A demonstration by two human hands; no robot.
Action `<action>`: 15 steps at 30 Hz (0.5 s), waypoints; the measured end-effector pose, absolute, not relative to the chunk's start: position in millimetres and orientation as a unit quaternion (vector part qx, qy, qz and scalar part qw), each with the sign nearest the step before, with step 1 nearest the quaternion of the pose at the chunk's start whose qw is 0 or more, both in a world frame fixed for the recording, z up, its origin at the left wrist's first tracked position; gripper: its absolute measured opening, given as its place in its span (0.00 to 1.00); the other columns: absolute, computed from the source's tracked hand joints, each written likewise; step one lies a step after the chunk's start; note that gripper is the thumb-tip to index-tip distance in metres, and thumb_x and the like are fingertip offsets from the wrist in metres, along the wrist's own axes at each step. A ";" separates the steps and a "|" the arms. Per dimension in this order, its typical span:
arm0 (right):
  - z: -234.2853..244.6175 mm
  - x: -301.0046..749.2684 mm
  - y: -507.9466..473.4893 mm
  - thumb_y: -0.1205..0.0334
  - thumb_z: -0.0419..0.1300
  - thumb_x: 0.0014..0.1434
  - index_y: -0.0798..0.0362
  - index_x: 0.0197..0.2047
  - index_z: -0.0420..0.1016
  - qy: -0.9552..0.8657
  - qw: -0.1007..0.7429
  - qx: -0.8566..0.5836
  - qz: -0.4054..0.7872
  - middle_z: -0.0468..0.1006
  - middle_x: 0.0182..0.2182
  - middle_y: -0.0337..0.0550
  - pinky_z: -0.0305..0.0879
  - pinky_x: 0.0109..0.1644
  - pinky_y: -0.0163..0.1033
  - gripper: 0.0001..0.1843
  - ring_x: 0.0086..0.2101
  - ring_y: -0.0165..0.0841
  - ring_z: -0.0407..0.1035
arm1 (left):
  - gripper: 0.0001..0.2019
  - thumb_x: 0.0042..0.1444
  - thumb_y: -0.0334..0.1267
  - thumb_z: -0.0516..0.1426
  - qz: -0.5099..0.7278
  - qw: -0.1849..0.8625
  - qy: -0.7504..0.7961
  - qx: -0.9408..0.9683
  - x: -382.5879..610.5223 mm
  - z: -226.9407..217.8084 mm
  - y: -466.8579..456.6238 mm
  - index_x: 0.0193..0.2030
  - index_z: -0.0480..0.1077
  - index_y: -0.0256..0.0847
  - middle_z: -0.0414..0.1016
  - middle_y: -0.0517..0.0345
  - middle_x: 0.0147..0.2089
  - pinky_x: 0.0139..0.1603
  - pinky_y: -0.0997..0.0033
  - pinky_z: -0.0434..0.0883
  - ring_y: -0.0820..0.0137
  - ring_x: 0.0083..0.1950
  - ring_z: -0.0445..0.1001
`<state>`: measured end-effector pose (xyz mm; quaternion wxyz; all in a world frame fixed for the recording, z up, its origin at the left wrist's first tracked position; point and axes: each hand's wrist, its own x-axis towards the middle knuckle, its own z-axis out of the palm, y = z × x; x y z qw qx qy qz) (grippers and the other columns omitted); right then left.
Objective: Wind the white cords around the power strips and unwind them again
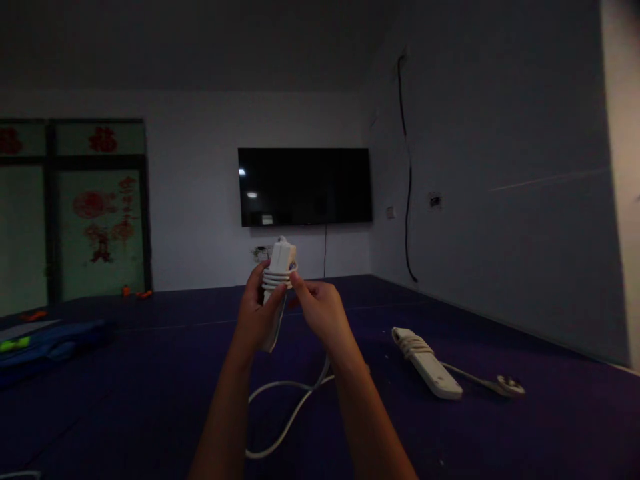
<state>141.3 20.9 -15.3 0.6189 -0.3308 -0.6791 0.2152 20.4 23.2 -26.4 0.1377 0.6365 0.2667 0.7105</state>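
Note:
My left hand (257, 310) grips a white power strip (280, 261) held upright in front of me. Several turns of its white cord are wound around its upper part. My right hand (320, 308) pinches the cord right beside the strip at the coils. The loose cord (287, 413) hangs down from my hands and loops over the dark purple floor mat (150, 400) between my forearms.
A second white power strip (427, 363) with cord wound on one end lies on the mat to my right, its plug (509, 385) beside it. A black TV (305, 187) hangs on the far wall. Blue fabric (55, 340) lies at the left.

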 end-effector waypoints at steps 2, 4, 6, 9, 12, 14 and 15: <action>-15.9 138.5 22.4 0.39 0.53 0.52 0.59 0.25 0.76 -0.679 0.622 -0.322 0.219 0.72 0.17 0.41 0.53 0.23 0.31 0.29 0.21 0.29 0.65 | 0.24 0.52 0.42 0.58 0.701 0.069 0.277 0.654 23.1 -27.8 24.9 0.56 0.61 0.46 0.68 0.52 0.54 0.53 0.62 0.64 0.64 0.52 0.68; -16.5 136.2 23.6 0.40 0.57 0.49 0.59 0.28 0.77 -0.674 0.625 -0.321 0.226 0.74 0.19 0.42 0.56 0.25 0.31 0.27 0.23 0.30 0.67 | 0.24 0.52 0.41 0.57 0.682 -0.003 0.291 0.671 25.5 -29.3 25.6 0.57 0.61 0.47 0.66 0.52 0.55 0.54 0.60 0.63 0.63 0.53 0.67; -17.0 134.8 24.0 0.40 0.59 0.47 0.59 0.27 0.77 -0.663 0.631 -0.332 0.227 0.75 0.20 0.43 0.58 0.26 0.32 0.26 0.23 0.31 0.68 | 0.24 0.52 0.41 0.57 0.656 -0.068 0.301 0.689 27.6 -30.5 25.9 0.57 0.61 0.47 0.66 0.51 0.54 0.54 0.59 0.63 0.61 0.54 0.66; -17.7 134.7 23.2 0.40 0.59 0.46 0.60 0.28 0.77 -0.642 0.644 -0.344 0.234 0.76 0.22 0.46 0.60 0.27 0.33 0.27 0.24 0.33 0.69 | 0.27 0.52 0.41 0.58 0.625 -0.129 0.307 0.706 30.2 -30.6 25.7 0.59 0.60 0.46 0.64 0.49 0.54 0.54 0.58 0.63 0.61 0.55 0.64; -18.4 135.2 23.9 0.40 0.59 0.47 0.59 0.31 0.77 -0.637 0.652 -0.319 0.259 0.78 0.25 0.47 0.62 0.28 0.34 0.27 0.27 0.35 0.72 | 0.27 0.53 0.41 0.56 0.607 -0.142 0.314 0.716 32.3 -28.6 24.2 0.61 0.57 0.47 0.63 0.48 0.54 0.55 0.58 0.63 0.62 0.55 0.64; -18.9 135.2 26.5 0.41 0.59 0.48 0.58 0.33 0.78 -0.634 0.660 -0.292 0.279 0.79 0.27 0.48 0.64 0.30 0.34 0.26 0.29 0.35 0.72 | 0.28 0.54 0.40 0.55 0.605 -0.140 0.319 0.716 32.9 -26.5 22.2 0.62 0.56 0.47 0.63 0.49 0.54 0.55 0.57 0.62 0.62 0.55 0.64; -19.1 135.2 28.3 0.42 0.59 0.48 0.58 0.34 0.78 -0.630 0.664 -0.282 0.289 0.79 0.28 0.48 0.65 0.31 0.35 0.25 0.30 0.35 0.73 | 0.28 0.54 0.41 0.56 0.607 -0.135 0.322 0.714 32.5 -25.5 20.9 0.62 0.56 0.47 0.64 0.48 0.54 0.55 0.57 0.62 0.62 0.55 0.64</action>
